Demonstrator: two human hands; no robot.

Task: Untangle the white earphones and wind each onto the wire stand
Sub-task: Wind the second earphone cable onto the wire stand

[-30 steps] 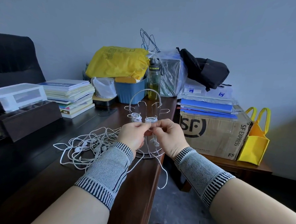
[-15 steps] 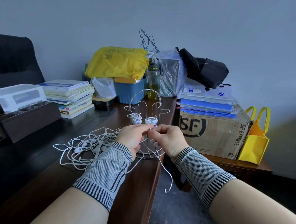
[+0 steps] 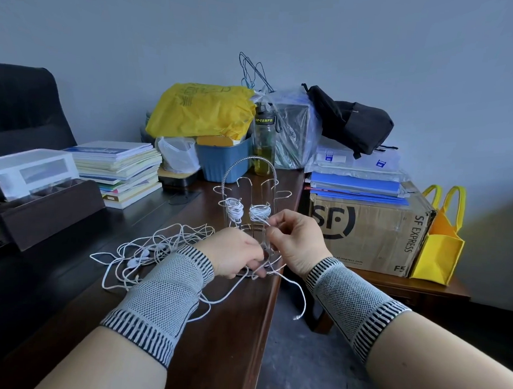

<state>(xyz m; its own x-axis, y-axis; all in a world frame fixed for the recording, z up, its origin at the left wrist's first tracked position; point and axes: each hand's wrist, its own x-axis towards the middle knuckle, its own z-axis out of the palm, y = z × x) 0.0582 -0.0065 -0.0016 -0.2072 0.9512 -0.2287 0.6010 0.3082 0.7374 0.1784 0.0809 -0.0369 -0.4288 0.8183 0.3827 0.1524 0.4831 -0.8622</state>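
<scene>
On the dark worktop (image 3: 66, 288) we see tangled white earphones (image 3: 157, 245) lying left; our left hand (image 3: 234, 257) pinches a cord near the wire stand (image 3: 250, 176); our right hand (image 3: 297, 244) pinches cord by two wound coils (image 3: 260, 212)

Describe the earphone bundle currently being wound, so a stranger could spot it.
On the dark wooden desk stands a wire stand. Two white bundles sit on its arms; this is the right-hand bundle, whose cord runs down into the right hand, unlike the finished left bundle.
</scene>
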